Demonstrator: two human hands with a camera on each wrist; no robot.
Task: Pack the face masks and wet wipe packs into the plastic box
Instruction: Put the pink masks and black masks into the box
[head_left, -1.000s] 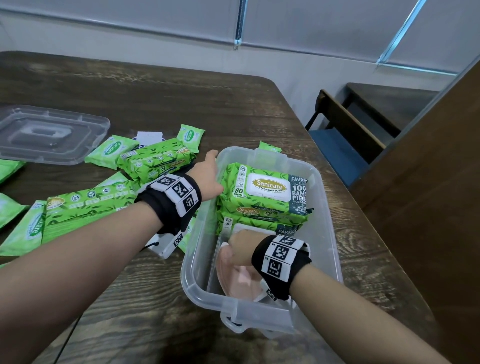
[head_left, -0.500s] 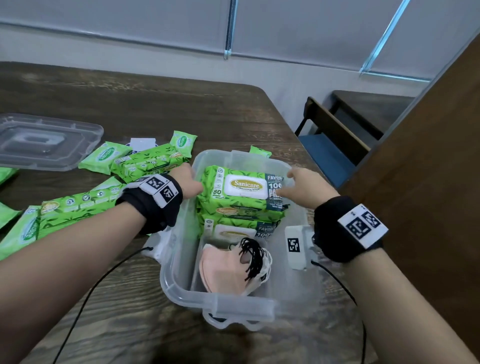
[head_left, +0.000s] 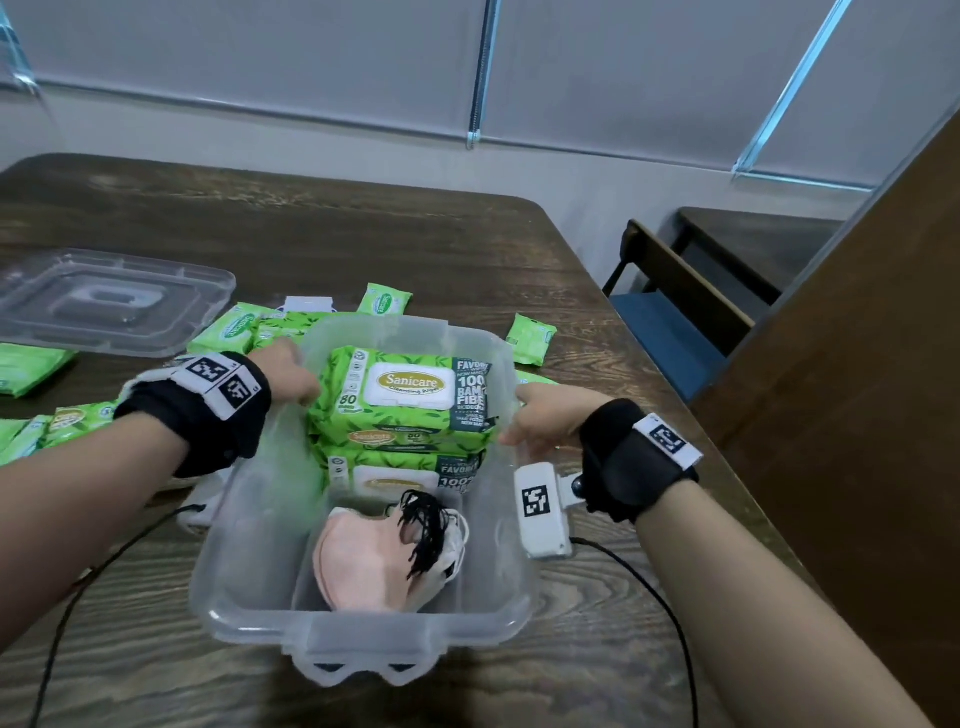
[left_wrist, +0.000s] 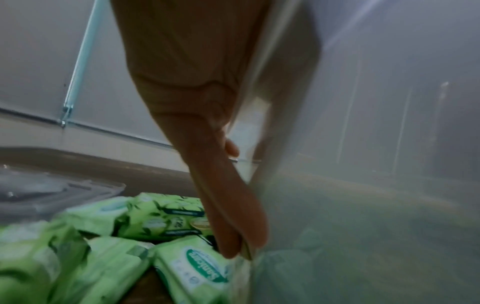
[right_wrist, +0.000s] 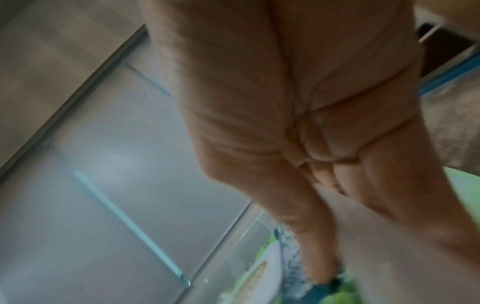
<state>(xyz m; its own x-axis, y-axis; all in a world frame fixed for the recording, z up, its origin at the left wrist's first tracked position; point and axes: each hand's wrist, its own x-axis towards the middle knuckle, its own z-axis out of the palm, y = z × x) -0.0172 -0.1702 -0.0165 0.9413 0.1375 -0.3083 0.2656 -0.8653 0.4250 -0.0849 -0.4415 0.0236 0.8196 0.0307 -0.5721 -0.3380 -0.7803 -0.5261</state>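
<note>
while the plastic box (head_left: 363, 618) is being gripped at both side rims by the left hand (head_left: 288, 371) and right hand (head_left: 550, 415), fingers are curling over the edges. wet wipe packs (head_left: 410, 395) and face masks (head_left: 384, 556) are sitting inside; an even, level hold is being advised.

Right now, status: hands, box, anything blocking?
Left hand and right hand grip the box by its side rims. Two big wipe packs and masks inside. Small packs on the table, lid off; nothing blocking.
</note>
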